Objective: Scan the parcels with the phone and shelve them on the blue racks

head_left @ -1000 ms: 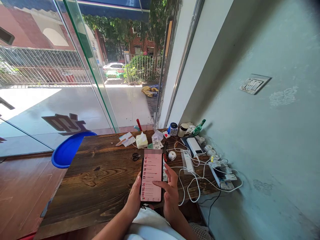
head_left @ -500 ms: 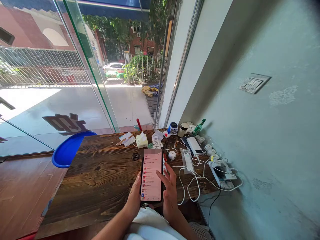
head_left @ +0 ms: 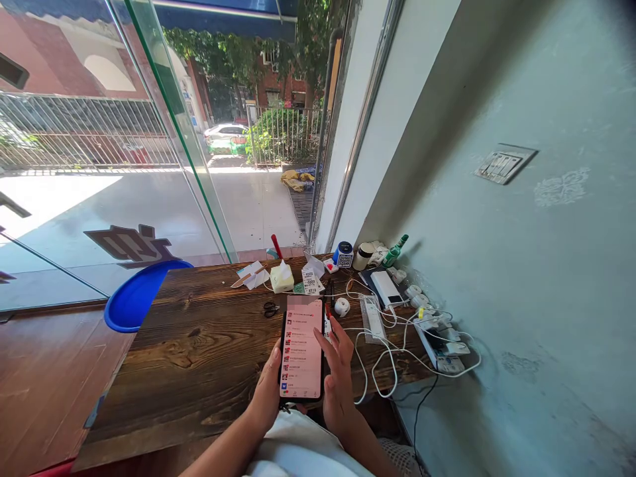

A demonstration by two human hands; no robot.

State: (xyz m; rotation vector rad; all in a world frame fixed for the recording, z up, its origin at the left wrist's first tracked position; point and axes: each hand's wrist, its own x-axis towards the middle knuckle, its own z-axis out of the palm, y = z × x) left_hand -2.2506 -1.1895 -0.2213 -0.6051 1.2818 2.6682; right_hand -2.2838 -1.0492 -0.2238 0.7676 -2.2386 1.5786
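A smartphone (head_left: 302, 351) with a lit, pinkish list on its screen is held upright over the table's near edge. My left hand (head_left: 267, 384) is closed around its left side, the thumb along the edge. My right hand (head_left: 338, 377) is at the phone's right side with its fingers apart. Its index fingertip is over the upper right of the screen; whether it touches the glass I cannot tell. Just beyond the phone lie black-handled scissors (head_left: 271, 309), a white roll (head_left: 342, 306) and printed number slips (head_left: 311, 281).
The dark wooden table (head_left: 199, 344) also bears a tissue pack (head_left: 281, 278), a blue QR-code box (head_left: 343, 254), a jar (head_left: 363, 256), a green bottle (head_left: 396, 252) and a white power bank (head_left: 385, 289). White cables (head_left: 392, 354) tangle at right. A blue stool (head_left: 132, 305) stands left.
My right index finger has shifted slightly up and right over the screen. The left hand keeps hold of the phone, and the list looks nearly the same.
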